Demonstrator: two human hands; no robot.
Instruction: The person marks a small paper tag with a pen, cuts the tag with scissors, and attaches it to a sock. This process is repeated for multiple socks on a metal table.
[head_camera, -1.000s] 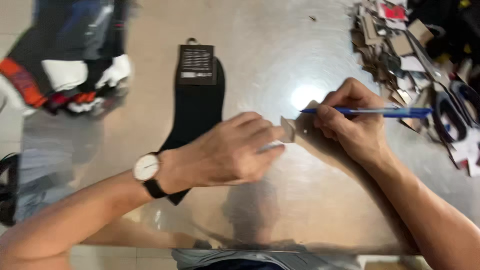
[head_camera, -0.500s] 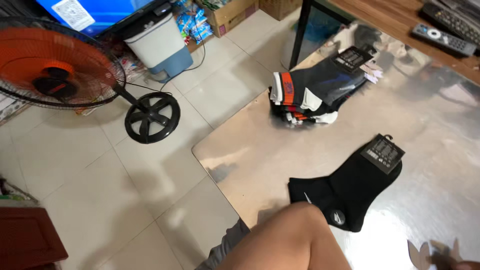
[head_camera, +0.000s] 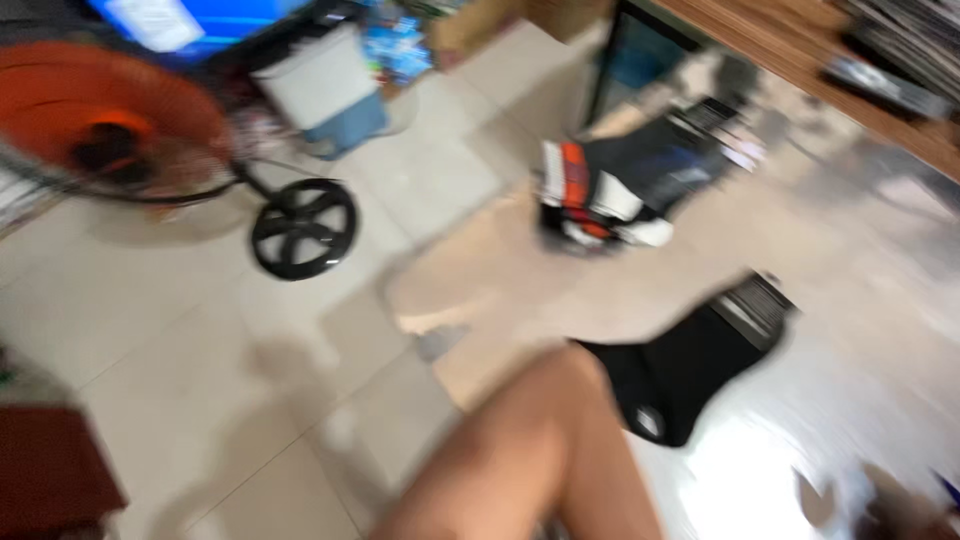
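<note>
Black knit socks (head_camera: 690, 370) on glossy table (head_camera: 860, 400)

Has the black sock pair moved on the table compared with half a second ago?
No. The black sock pair lies the same way below the colourful sock bundle on the table; only the camera shifted.

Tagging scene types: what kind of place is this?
Probably a home or small shop room, though the frame is blurred: tiled floor, an orange standing fan, and packaged socks on a glossy table.
</note>
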